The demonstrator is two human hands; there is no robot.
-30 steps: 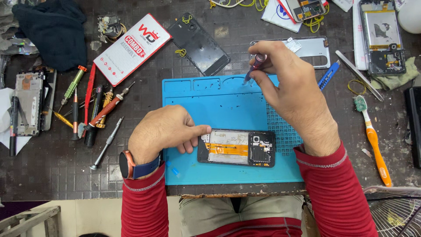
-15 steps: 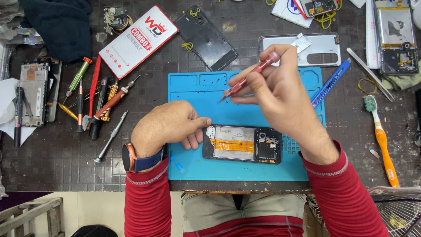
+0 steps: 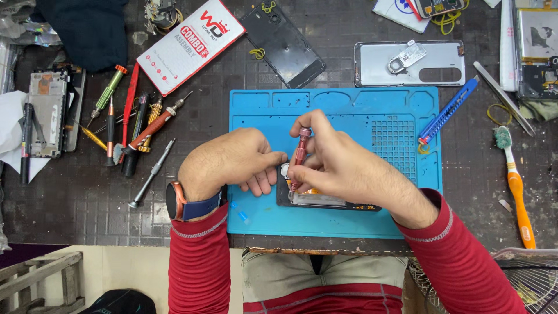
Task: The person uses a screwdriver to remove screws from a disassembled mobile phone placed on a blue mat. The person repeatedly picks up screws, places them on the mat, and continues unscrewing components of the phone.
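Observation:
An opened phone [image 3: 325, 200] lies on the blue work mat [image 3: 349, 116], mostly covered by my hands. My right hand [image 3: 343, 166] holds a red screwdriver [image 3: 299, 152] upright, its tip down on the phone's left end. My left hand [image 3: 232, 163] rests on the mat beside the phone, fingers curled against its left edge and touching the screwdriver's shaft. A watch with a blue strap sits on my left wrist.
Several screwdrivers [image 3: 136, 131] lie left of the mat. A red and white box [image 3: 189, 43], a black back cover [image 3: 282, 43] and a grey back cover [image 3: 410, 64] lie beyond it. A blue cutter [image 3: 447, 110], tweezers [image 3: 503, 99] and an orange toothbrush [image 3: 514, 180] lie right.
My right hand came down from above the mat with the screwdriver and set its tip on the phone. My left hand shifted slightly toward the phone's left end.

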